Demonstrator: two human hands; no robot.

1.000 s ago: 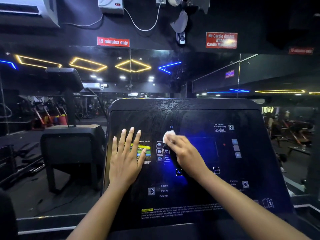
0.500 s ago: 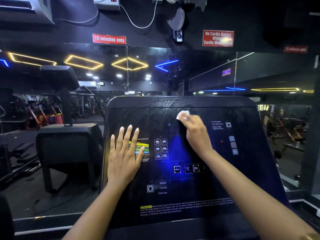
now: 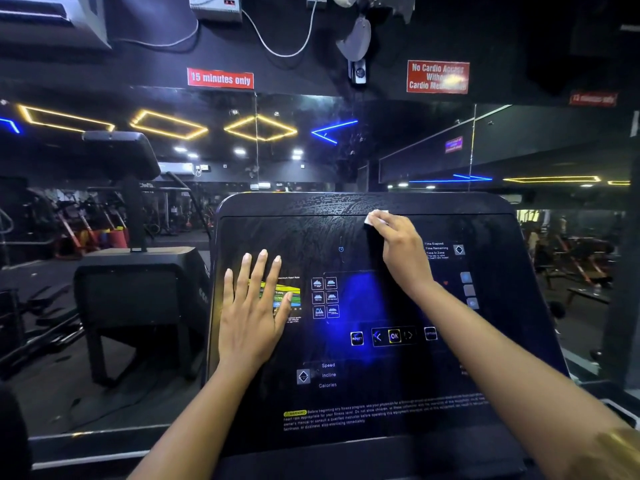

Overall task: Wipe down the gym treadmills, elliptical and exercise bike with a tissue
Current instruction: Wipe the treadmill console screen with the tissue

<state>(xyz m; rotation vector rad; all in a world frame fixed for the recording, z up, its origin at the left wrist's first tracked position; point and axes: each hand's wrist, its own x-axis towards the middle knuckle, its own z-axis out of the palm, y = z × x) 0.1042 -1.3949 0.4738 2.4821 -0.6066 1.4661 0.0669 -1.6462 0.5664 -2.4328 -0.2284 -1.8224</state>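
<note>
**Treadmill's glossy black console panel (image 3: 381, 375), streaky near the top**

A boxy matte-black neighbouring machine (image 3: 138, 292) stands to its left, before a mirrored wall (image 3: 311, 161). The left hand (image 3: 252, 317) lies flat on the panel, fingers spread, partly covering a coloured chart (image 3: 291, 292). The right hand (image 3: 401, 251) pinches a small crumpled white tissue (image 3: 375, 217) against the panel's upper edge.

Single head-worn wide-angle view, looking forward and slightly down, close over the sloped glossy black treadmill console panel (image 3: 363, 393), forearms entering from the near edge, mirrored gym wall (image 3: 311, 150) far behind
</note>
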